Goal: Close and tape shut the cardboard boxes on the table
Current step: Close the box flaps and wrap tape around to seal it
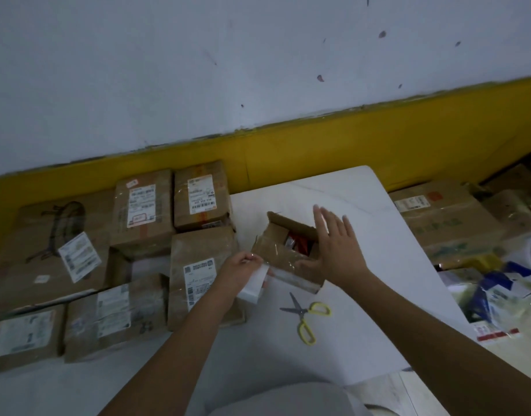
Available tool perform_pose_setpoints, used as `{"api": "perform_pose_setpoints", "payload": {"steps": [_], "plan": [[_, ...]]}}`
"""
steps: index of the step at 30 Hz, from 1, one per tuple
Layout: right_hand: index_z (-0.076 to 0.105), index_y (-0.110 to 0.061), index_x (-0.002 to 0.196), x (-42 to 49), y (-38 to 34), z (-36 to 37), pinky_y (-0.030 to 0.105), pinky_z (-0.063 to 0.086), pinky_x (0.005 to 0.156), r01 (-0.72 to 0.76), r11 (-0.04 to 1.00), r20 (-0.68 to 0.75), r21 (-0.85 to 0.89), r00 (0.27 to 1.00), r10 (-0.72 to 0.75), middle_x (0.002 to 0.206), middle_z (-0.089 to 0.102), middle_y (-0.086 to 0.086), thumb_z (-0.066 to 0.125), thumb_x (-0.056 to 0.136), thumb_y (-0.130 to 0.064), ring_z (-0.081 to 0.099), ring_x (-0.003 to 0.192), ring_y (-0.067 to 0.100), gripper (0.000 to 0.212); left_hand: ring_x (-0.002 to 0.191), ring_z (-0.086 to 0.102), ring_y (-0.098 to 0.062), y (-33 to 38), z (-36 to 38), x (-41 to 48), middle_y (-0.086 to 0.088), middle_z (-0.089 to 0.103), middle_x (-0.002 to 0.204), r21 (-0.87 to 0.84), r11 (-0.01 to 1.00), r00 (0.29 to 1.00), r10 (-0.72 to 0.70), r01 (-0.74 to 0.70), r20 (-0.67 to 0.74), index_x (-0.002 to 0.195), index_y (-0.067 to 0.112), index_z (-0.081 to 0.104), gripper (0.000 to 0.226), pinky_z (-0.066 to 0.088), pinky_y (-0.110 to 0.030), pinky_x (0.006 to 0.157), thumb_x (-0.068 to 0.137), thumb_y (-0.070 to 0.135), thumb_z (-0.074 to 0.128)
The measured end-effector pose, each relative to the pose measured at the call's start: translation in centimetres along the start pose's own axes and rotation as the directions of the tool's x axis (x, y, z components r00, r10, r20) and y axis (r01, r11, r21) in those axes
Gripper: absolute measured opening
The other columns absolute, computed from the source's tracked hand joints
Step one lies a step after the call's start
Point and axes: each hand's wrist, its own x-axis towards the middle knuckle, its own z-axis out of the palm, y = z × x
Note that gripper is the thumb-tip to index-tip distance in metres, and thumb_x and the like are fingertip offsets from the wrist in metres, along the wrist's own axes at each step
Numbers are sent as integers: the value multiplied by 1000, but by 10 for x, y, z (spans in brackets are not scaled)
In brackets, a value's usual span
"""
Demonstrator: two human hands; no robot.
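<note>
Cardboard box (274,250) sits by the table's (363,205) left edge, far flap up, red contents showing, so we're mid-close! Left hand (243,265) grips the tape roll (253,285) at the box's near-left corner, a clear strip seemingly stretched along the near side. Right hand (336,247) is spread wide over the opening, thumb low by the near flap. Next, I'd say: fold the flaps flat, draw tape across the seam. Scissors (306,316) wait just in front.
</note>
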Motion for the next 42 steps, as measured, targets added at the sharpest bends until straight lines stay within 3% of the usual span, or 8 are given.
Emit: {"api": "perform_pose_setpoints", "payload": {"steps": [2, 5, 15, 22, 27, 30, 33, 42], "plan": [[20, -13, 154, 0, 9, 7, 37, 34, 111, 16, 998, 287, 53, 957, -31, 150, 39, 11, 58, 84, -63, 38, 137, 28, 95, 63, 71, -22, 3, -1, 0, -12, 72, 90, 14, 1000, 1000, 8, -8, -5, 103, 14, 67, 11, 60, -36, 66, 94, 18, 63], [44, -1, 144, -20, 6, 35, 43, 47, 103, 74, 995, 243, 73, 966, -90, 147, 44, 21, 30, 103, -45, 46, 134, 36, 61, 46, 66, -11, 13, 6, -5, -9, 69, 81, 24, 999, 999, 22, -22, 27, 108, 8, 63, 14, 51, -22, 45, 96, 14, 61], [33, -6, 151, -22, 7, 48, 45, 23, 119, 77, 997, 214, 24, 974, -81, 160, 21, 17, -3, 100, -53, 25, 148, 34, 78, 74, 69, -16, 10, 31, -6, -7, 69, 94, 72, 991, 994, 110, -110, 5, 97, 12, 70, 10, 56, -28, 62, 92, 20, 66], [59, -26, 99, -39, -47, -30, 27, 46, 73, -82, 704, 24, 706, 996, 92, 93, 57, -13, 45, 88, -63, 53, 84, 2, 41, 96, 68, -28, 27, 47, -5, -8, 73, 104, -277, 954, 994, 112, -112, -14, 89, 22, 76, 7, 59, -42, 82, 86, 28, 74], [62, -21, 126, -22, -52, -23, 33, 51, 89, -133, 668, 129, 732, 990, 57, 108, 65, -7, 67, 81, -48, 60, 98, 9, 53, 91, 71, -27, 43, 55, 1, -14, 73, 103, -608, 794, 1000, 29, -18, 7, 106, 8, 71, 21, 60, -39, 69, 88, 19, 71], [67, -20, 109, -6, -37, -30, 32, 49, 82, -181, 723, 193, 667, 979, 68, 89, 65, -5, 61, 90, -46, 60, 87, 10, 33, 103, 67, -35, 46, 52, 16, -18, 71, 112, -585, 810, 998, -66, 42, -20, 111, 8, 72, 40, 58, -48, 84, 80, 31, 78], [60, -5, 83, 12, -28, -46, 25, 41, 63, -281, 499, 248, 820, 960, 134, 72, 56, 1, 47, 103, -36, 51, 67, 12, 39, 95, 68, -36, 55, 59, 21, -17, 71, 104, -596, 794, 984, -173, 121, -31, 103, 6, 70, 40, 58, -46, 81, 77, 35, 80], [50, -22, 69, 48, -38, -9, 28, 35, 59, -254, 843, 318, 474, 942, 106, 66, 52, -3, 35, 105, -42, 52, 67, 18, 44, 92, 69, -21, 26, 49, 63, 1, 73, 89, -414, 896, 905, -36, -158, -425, 71, 23, 72, 12, 55, -33, 85, 79, 23, 80]]}}
